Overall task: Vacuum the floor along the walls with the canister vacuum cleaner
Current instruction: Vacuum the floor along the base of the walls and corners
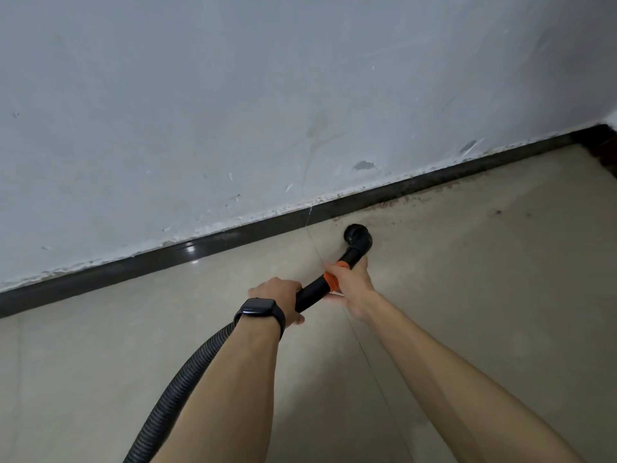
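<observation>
Two hands on one wand [310,297], nozzle near the skirting

1. Wand. Black rigid tube, gently curved, held between both hands. An orange collar [331,283] rings it at the grip of the right hand.
2. Nozzle [357,237]. Round black head on a short elbow, just ahead of the right hand. It is down at the floor [467,312]; a narrow strip of tile shows between it and the skirting [233,236].
3. Right hand [352,287]. Fingers curled round the wand at the orange collar, thumb side up, forearm stretched out behind it.
4. Left hand [275,297]. Wrapped round the rear end of the wand, knuckles up, thumb tucked underneath. It sits just behind and to the left of the right hand.
5. Hose [177,389]. Black, ribbed, flexible. It leaves the wand behind the left hand, passes under the left forearm and runs to the bottom edge of the view.
6. Watch [258,310]. Black band and dark square face, on the left wrist.
7. Grit [387,206]. Reddish-brown specks along the foot of the skirting, ahead and to the right of the nozzle.
8. Skirting. Dark glossy strip ahead of both hands, running across the view.
9. Floor. Beige glossy tiles; one grout line [364,359] runs between the forearms toward the skirting.
10. Wall [233,95]. Pale grey, scuffed, paint chipped above the skirting.
</observation>
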{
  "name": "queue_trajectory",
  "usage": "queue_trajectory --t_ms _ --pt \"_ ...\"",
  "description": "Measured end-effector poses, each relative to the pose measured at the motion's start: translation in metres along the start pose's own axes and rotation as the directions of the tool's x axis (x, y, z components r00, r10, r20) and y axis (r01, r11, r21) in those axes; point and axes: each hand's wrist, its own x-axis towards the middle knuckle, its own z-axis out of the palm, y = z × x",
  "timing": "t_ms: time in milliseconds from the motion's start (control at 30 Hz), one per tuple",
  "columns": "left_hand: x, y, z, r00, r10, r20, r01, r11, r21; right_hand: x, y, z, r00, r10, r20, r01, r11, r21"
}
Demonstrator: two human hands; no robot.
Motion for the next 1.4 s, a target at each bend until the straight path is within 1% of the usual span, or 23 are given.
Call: queue_trajectory --t_ms 167,333,567,700,833,933,1067,1167,1333,1400 --pt "-0.001 -0.005 -0.001 0.999 -0.024 -0.023 0.024 1.0 0.004 -0.001 0.004 0.008 1.0 -0.008 0.02 0.007 1.0 0.026" --pt "0.001 -0.001 0.0 0.998 -0.04 -0.038 0.039 0.999 -0.01 0.002 0.003 0.013 1.0 0.001 0.011 -0.001 1.0 0.011" --pt "0.005 0.002 0.0 0.996 -0.069 -0.062 0.068 0.998 -0.014 0.009 -0.01 0.013 0.995 -0.007 0.102 0.009 1.0 -0.019" --pt "0.005 -0.001 -0.002 0.995 -0.078 -0.058 0.077 0.997 -0.023 0.009 -0.011 0.017 0.994 -0.004 0.108 0.005 1.0 -0.015" --pt "0.006 0.0 -0.002 0.997 -0.066 -0.028 0.065 0.997 -0.03 0.007 -0.006 0.015 0.997 -0.043 0.058 0.043 0.999 -0.009" --pt "0.009 0.008 -0.002 0.999 -0.042 0.011 0.043 0.998 -0.053 0.003 -0.003 0.008 0.999 -0.05 -0.021 0.049 0.998 -0.027" --pt "0.014 0.018 0.004 0.991 0.001 0.13 0.004 0.999 -0.041 -0.008 0.013 -0.012 0.993 -0.033 -0.115 0.027 0.998 -0.053" --pt "0.015 0.024 0.009 0.978 0.024 0.207 -0.018 0.999 -0.033 -0.019 0.03 -0.027 0.984 -0.012 -0.178 0.012 1.0 -0.006" --pt "0.018 0.039 0.013 0.963 0.06 0.262 -0.057 0.998 -0.018 -0.031 0.042 -0.046 0.963 -0.013 -0.271 0.032 0.997 0.066" --pt "0.02 0.045 0.014 0.949 0.068 0.308 -0.073 0.997 0.005 -0.039 0.047 -0.053 0.952 -0.008 -0.306 0.042 0.993 0.106"
